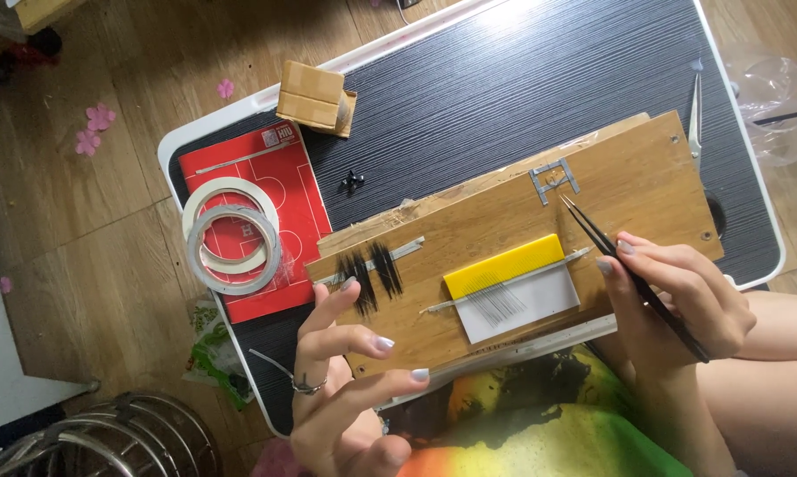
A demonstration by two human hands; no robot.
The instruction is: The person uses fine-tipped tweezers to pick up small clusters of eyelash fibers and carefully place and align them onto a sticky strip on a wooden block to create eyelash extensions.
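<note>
I see the left hand nearest, fingers spread, index tip touching the wooden board beside the black lash tufts. The right hand pinches black tweezers, tips over the board near a yellow-and-white card. Farther off: tape rolls on a red sheet, a cardboard box.

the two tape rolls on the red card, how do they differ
The white tape roll lies underneath, flat on the red card; the grey tape roll rests on top of it, overlapping it and overhanging the card's left edge. The white roll looks pale cream with a wider band; the grey one is silvery and thinner-walled. Both are flat, open rings of similar diameter.
</note>
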